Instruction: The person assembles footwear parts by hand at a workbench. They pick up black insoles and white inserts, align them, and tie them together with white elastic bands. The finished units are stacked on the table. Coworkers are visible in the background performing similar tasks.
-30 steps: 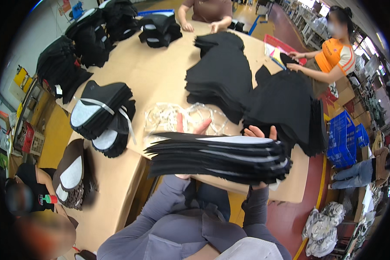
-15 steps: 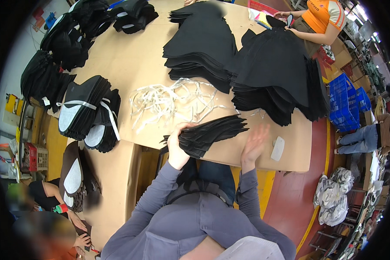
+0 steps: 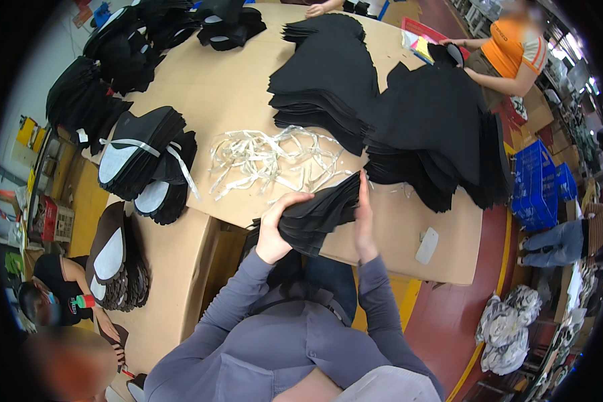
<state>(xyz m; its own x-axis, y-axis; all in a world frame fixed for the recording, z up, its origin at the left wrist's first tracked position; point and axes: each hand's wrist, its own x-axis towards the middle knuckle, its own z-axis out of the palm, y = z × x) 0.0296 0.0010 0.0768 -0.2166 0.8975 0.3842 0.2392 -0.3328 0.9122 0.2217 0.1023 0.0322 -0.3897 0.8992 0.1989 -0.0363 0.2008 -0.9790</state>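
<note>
My left hand (image 3: pixel 283 226) is wrapped round the left end of a fanned stack of black sheet pieces (image 3: pixel 321 213) and holds it over the table's near edge. Against the stack's right end my right hand (image 3: pixel 364 220) lies flat, its fingers stretched out. Just beyond the stack is a loose tangle of white strips (image 3: pixel 264 161). Two large piles of black cut pieces, one in the middle (image 3: pixel 328 74) and one to the right (image 3: pixel 435 127), lie farther off. A small white rounded plate (image 3: pixel 427 246) rests right of my right hand.
Bundles of black pieces tied with white strips (image 3: pixel 141 153) sit on the left, by more dark stacks (image 3: pixel 117 251) on a side table. A person in orange (image 3: pixel 509 57) stands at the far right. Blue crates (image 3: pixel 534 184) and clear bags (image 3: pixel 509 328) are on the floor.
My right hand has moved left from beside the stack and now presses flat on its right end. The stack is more upright and its right end is more even.
</note>
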